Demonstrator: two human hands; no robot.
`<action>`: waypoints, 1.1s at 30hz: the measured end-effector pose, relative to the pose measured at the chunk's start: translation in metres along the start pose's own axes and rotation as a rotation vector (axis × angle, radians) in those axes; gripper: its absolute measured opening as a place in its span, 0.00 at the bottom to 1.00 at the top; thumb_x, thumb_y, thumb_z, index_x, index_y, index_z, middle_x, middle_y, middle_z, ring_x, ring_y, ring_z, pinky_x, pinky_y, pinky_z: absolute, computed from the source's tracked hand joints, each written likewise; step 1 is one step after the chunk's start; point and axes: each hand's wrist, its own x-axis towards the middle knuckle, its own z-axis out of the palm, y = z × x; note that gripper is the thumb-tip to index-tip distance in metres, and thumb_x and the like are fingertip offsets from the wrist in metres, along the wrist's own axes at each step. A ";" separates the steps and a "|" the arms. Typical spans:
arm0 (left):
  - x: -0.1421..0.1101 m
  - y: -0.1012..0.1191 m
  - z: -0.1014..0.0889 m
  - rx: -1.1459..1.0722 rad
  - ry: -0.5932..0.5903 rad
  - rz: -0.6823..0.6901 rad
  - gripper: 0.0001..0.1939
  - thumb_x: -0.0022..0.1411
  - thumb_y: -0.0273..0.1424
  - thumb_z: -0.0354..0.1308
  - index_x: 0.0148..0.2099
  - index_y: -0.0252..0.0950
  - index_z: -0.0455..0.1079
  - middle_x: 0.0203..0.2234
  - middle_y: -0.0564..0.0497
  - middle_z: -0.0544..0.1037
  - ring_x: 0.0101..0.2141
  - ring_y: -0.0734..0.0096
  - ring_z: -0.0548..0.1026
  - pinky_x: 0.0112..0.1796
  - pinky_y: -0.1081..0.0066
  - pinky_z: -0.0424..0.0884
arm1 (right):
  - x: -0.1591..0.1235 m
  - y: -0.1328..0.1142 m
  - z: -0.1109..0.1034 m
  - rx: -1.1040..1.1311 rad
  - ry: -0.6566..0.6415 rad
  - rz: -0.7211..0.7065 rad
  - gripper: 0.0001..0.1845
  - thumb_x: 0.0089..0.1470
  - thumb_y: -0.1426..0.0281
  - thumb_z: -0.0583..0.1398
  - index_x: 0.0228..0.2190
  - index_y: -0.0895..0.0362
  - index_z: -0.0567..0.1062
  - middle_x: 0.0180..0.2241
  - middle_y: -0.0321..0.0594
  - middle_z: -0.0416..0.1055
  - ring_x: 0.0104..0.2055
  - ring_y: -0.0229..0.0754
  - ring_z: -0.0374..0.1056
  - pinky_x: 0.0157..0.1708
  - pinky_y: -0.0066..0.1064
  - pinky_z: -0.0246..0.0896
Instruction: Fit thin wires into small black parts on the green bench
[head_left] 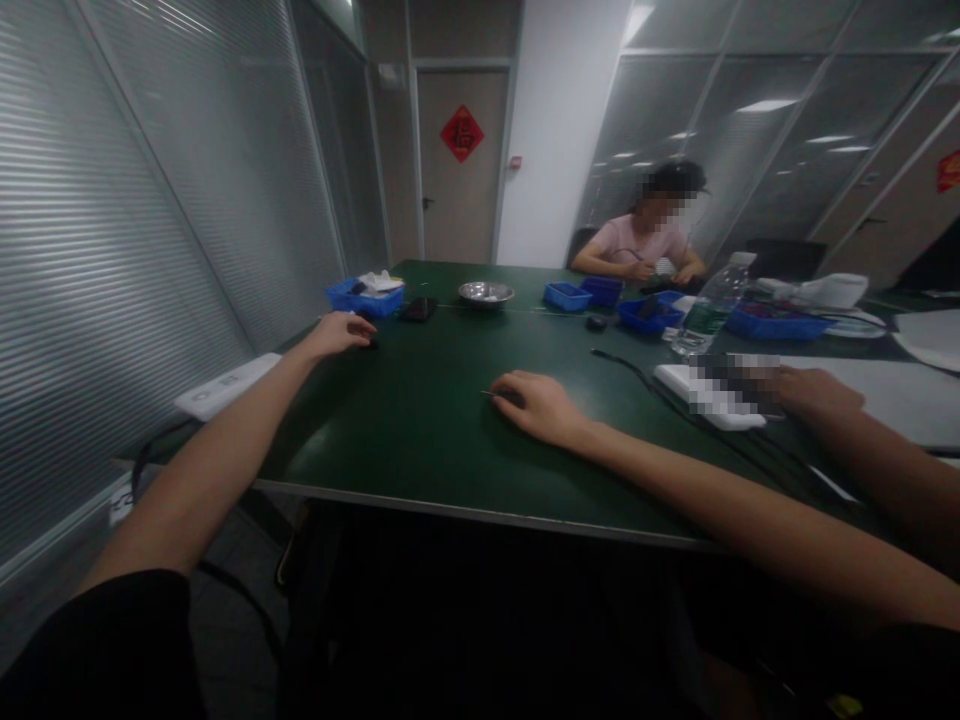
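Observation:
My left hand (339,334) reaches over the far left of the green table, fingers stretched and slightly apart. A small black object (373,343) lies by its fingertips; I cannot tell whether they touch. My right hand (536,402) rests on the table near the middle, fingers curled closed around a slim tool. Only the tool's thin metal tip (486,392) shows, pointing left; the fingers hide the rest. Beyond my left hand are a blue basket (365,298) with white and dark items and a black phone-like slab (418,309). A shiny metal bowl (486,294) stands farther back.
At right, another person's hand (817,390) lies by a white device (705,395) with black cables. A water bottle (712,310), a black mouse (596,323) and several blue baskets (568,295) stand beyond. Another person (645,240) sits at the far side. A white box (225,388) lies left.

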 end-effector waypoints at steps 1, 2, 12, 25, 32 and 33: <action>0.000 0.000 0.000 -0.012 0.002 -0.001 0.20 0.52 0.33 0.70 0.50 0.39 0.82 0.46 0.45 0.84 0.49 0.55 0.80 0.54 0.60 0.71 | 0.000 0.000 0.000 -0.002 0.000 -0.001 0.11 0.66 0.64 0.59 0.47 0.53 0.77 0.42 0.42 0.77 0.40 0.43 0.71 0.40 0.33 0.62; 0.001 -0.001 0.000 -0.024 0.004 -0.008 0.21 0.52 0.33 0.70 0.50 0.39 0.82 0.46 0.44 0.84 0.49 0.55 0.80 0.54 0.60 0.71 | 0.000 0.000 0.000 -0.004 -0.002 -0.003 0.11 0.66 0.64 0.59 0.47 0.54 0.77 0.42 0.42 0.77 0.39 0.43 0.71 0.39 0.33 0.62; -0.002 -0.001 0.003 -0.331 -0.024 -0.140 0.27 0.44 0.29 0.73 0.50 0.30 0.81 0.46 0.36 0.83 0.51 0.50 0.80 0.54 0.57 0.75 | -0.001 0.002 0.002 -0.009 -0.001 -0.015 0.12 0.66 0.64 0.59 0.48 0.53 0.77 0.43 0.42 0.76 0.40 0.43 0.71 0.39 0.33 0.62; -0.004 0.005 0.004 -0.377 -0.007 -0.165 0.31 0.42 0.30 0.75 0.52 0.32 0.81 0.48 0.35 0.82 0.51 0.46 0.80 0.49 0.55 0.77 | -0.001 -0.001 -0.002 -0.008 -0.012 -0.015 0.12 0.66 0.64 0.59 0.47 0.53 0.77 0.42 0.42 0.76 0.39 0.43 0.71 0.40 0.32 0.62; -0.005 0.004 -0.002 -0.062 0.003 -0.150 0.13 0.50 0.36 0.73 0.40 0.40 0.85 0.41 0.44 0.85 0.45 0.53 0.81 0.51 0.60 0.73 | -0.001 0.001 0.001 -0.008 0.000 -0.018 0.12 0.66 0.64 0.59 0.47 0.54 0.77 0.42 0.42 0.76 0.39 0.43 0.71 0.39 0.32 0.62; -0.006 0.007 -0.002 -0.044 -0.015 -0.144 0.13 0.51 0.37 0.72 0.40 0.40 0.85 0.40 0.45 0.85 0.43 0.55 0.81 0.49 0.61 0.73 | -0.001 0.001 0.000 -0.004 -0.001 -0.016 0.12 0.66 0.64 0.59 0.47 0.54 0.77 0.42 0.42 0.76 0.39 0.42 0.71 0.39 0.32 0.62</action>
